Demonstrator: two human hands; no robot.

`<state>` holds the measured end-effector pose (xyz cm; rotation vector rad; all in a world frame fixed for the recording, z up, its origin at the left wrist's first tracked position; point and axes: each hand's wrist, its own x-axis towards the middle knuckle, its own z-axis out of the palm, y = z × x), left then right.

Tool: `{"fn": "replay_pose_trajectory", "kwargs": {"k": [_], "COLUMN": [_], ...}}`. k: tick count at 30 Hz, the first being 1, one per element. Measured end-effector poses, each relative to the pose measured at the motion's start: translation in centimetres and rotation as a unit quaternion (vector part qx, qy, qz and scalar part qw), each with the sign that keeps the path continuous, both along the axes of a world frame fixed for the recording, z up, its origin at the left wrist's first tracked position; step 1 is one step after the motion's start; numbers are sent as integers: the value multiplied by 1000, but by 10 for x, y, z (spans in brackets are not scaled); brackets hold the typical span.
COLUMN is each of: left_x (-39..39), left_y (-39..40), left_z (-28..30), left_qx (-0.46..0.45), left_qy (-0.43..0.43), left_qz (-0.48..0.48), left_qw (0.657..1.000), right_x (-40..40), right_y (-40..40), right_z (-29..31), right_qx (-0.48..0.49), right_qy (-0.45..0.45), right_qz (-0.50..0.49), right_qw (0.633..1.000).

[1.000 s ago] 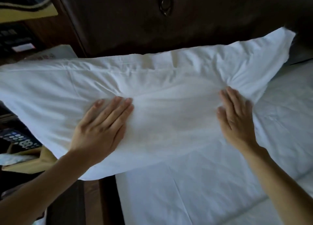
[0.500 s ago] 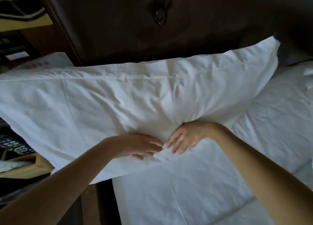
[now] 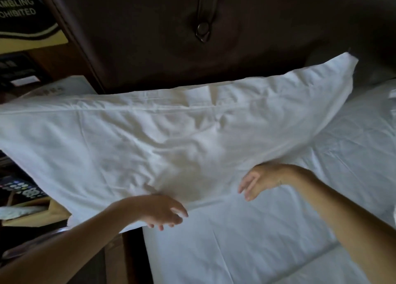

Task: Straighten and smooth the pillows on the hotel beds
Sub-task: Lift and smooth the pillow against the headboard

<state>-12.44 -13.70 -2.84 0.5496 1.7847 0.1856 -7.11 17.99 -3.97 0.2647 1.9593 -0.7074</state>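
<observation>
A long white pillow [image 3: 137, 138] lies across the head of the bed against the dark headboard, its left end hanging past the mattress edge. Its middle is creased and dented. My left hand [image 3: 162, 211] hovers at the pillow's near edge, fingers loose and apart, holding nothing. My right hand [image 3: 257, 180] is just off the same edge further right, fingers spread, nothing in it. Both hands are blurred.
The white bed sheet [image 3: 267, 236] fills the lower right. A dark padded headboard [image 3: 192, 37] with a metal ring stands behind the pillow. At the left is a bedside table with a remote control [image 3: 23, 189] and papers, partly under the overhanging pillow.
My hands went from pressing flat on the pillow, to meeting at its near edge, to drawing apart and off it. The pillow's middle shows new creases.
</observation>
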Motion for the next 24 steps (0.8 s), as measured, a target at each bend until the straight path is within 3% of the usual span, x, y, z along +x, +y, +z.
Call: {"fn": "replay_pose_trajectory", "kwargs": {"k": [2,4,9,13,19,22,24], "left_x": [13,13,-15,-22,11,21,40], "left_y": [14,27,17,-12,-33,-40,-45], "left_z": [-17,-26,-15,-9,37,88,136], "left_qx": [-33,-45,-7,-9,-1,10,45], "left_qy": [-43,-32,-118,-113,107,266,356], "left_qz": [27,53,108,135,138,106,135], "left_qw": [998,997,987,984,985,958,923], "right_x": [-5,-14,-20,9,55,68,89], "right_y": [-35,-61,-42,-4,16,5,-14], "right_z": [-2,-3,-5,-19,44,97,145], "right_qx": [-18,-8,31,85,120,147,165], "right_qy": [-55,-42,7,93,205,290,356], "right_qz": [55,72,20,-103,-233,-250,-237], "right_qw": [997,996,999,987,943,912,889]}}
